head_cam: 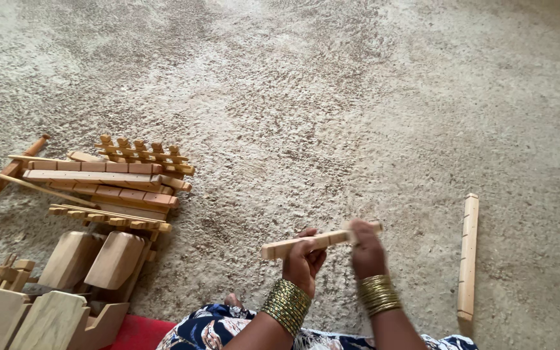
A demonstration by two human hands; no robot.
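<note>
Patterned blue-and-white garment, bottom edge, over the person's lap; red fabric just beside it.

Left hand: gold bangles at the wrist, fingers curled shut around a short pale wooden slat, gripping near its middle.

Right hand: gold bangles at the wrist, fingers closed over the slat's right end, covering most of it.

Slat: held between both hands above the floor, nearly level, left end projecting free past the left fingers.

Long pale wooden strip with small holes: lying on the speckled beige floor, right of the right hand, apart from it.

Heap of notched wooden bars and rods: floor, left.

Rounded pale wooden blocks: lower left, below the heap.
</note>
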